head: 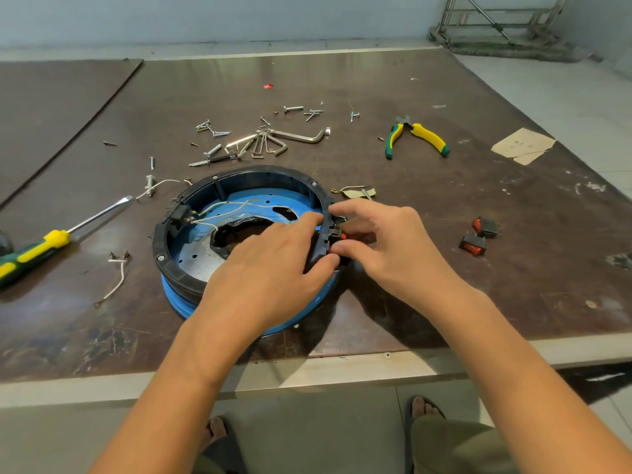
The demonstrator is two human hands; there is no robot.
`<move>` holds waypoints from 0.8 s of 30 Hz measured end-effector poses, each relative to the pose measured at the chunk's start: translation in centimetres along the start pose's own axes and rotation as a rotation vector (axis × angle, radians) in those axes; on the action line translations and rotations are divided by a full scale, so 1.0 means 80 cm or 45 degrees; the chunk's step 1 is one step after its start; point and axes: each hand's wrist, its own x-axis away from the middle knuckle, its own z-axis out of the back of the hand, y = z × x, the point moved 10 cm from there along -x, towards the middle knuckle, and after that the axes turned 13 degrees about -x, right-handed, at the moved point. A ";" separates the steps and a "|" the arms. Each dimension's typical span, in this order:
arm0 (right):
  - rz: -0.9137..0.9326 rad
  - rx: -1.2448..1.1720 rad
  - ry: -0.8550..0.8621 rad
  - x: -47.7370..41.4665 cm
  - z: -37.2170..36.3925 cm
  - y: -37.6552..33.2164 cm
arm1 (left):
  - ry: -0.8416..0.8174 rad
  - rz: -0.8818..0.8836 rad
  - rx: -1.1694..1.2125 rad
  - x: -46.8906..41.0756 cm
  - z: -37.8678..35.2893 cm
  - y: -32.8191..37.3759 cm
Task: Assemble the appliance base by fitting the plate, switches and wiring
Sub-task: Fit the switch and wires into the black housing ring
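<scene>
The round appliance base (pixel 191 275), a black ring over a blue shell, lies on the brown table with a blue perforated plate (pixel 273 201) and white wires (pixel 219 215) inside it. My left hand (pixel 270 271) grips the ring's right wall, fingers inside and thumb outside. My right hand (pixel 379 244) pinches a red rocker switch (pixel 343 236) against the outside of that wall. Two more red switches (pixel 478 236) lie to the right.
Loose screws and hex keys (pixel 266 142) are scattered behind the base. Yellow-green pliers (pixel 415 138) lie at the back right, a screwdriver (pixel 48 244) at the left. Spare wire pieces (pixel 118 278) lie left of the base. The table's front edge (pixel 307 371) is close to me.
</scene>
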 end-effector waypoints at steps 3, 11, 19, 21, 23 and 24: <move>-0.084 -0.113 0.031 -0.003 0.005 0.012 | 0.019 0.001 0.022 0.001 0.002 -0.001; -0.100 -0.217 -0.025 -0.006 0.019 0.017 | 0.054 -0.020 0.045 0.000 0.000 -0.001; -0.073 -0.046 0.051 -0.005 0.013 0.022 | 0.042 -0.061 0.040 -0.004 -0.002 0.001; -0.060 -0.035 0.065 -0.006 0.011 0.020 | 0.044 -0.078 0.045 -0.004 -0.002 0.003; -0.057 -0.036 0.082 -0.006 0.010 0.020 | 0.039 -0.084 0.048 -0.004 -0.002 0.004; -0.058 -0.038 0.089 -0.006 0.009 0.020 | 0.038 -0.086 0.047 -0.005 -0.002 0.004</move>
